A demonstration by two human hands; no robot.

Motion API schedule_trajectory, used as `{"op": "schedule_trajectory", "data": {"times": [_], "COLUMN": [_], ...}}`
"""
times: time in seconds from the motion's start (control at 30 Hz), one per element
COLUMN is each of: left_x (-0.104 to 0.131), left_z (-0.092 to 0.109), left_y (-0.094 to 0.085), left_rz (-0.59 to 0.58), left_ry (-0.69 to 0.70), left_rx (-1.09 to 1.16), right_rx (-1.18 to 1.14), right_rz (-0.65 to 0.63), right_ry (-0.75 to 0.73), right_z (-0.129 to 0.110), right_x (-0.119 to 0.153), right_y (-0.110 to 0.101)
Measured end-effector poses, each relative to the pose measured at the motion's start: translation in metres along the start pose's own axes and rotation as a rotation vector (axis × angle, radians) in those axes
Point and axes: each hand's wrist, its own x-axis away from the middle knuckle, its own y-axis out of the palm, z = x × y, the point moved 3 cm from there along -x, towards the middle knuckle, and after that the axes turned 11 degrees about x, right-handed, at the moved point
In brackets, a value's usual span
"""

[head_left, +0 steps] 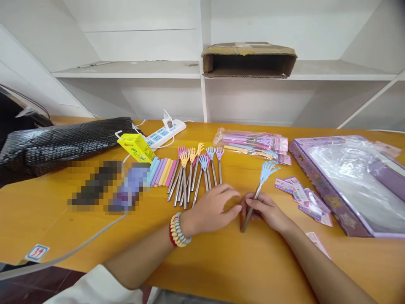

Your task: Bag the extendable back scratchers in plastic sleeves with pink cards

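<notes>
My right hand [264, 211] grips a back scratcher [257, 192] by its metal rod, the light blue hand-shaped head pointing up and away from me. Just left of it, my left hand [215, 209] hovers with thumb and fingers apart and nothing visible in it. Beyond that hand lies a spread of metal-rod back scratchers [184, 181] with yellow, blue, purple and pink heads. Beside them sits a row of pastel handle tubes [163, 172] in blue, purple, yellow and pink.
Bagged back scratchers [253, 141] lie farther back. On the right are small printed cards [305, 198] and a purple display box [335, 211] with a clear window. A yellow box [136, 147], power strip [166, 134] and black wrapped bundle [69, 141] occupy the left. A cardboard box [249, 48] stands on the shelf.
</notes>
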Motion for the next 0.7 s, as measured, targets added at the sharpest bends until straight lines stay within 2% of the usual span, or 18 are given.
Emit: {"op": "schedule_trajectory", "data": {"times": [0.17, 0.33, 0.43, 0.6, 0.7], "left_x": [0.018, 0.028, 0.030, 0.029, 0.028], "left_z": [-0.023, -0.023, -0.018, -0.016, -0.019], "left_y": [-0.013, -0.006, 0.004, 0.012, 0.009], "left_rz": [0.030, 0.050, 0.034, 0.039, 0.062], "left_ry": [0.107, 0.204, 0.220, 0.192, 0.171], "left_rx": [-0.133, -0.259, -0.270, -0.263, -0.276], "right_rx": [0.150, 0.288, 0.176, -0.079, -0.159], "right_rz": [-0.007, 0.087, 0.080, -0.064, -0.015], "right_ry": [0.045, 0.036, 0.049, 0.021, 0.011], "right_z": [0.007, 0.010, 0.007, 0.002, 0.004], "right_x": [0.004, 0.007, 0.005, 0.002, 0.001], "right_y": [-0.002, -0.004, 0.003, 0.022, 0.019]}}
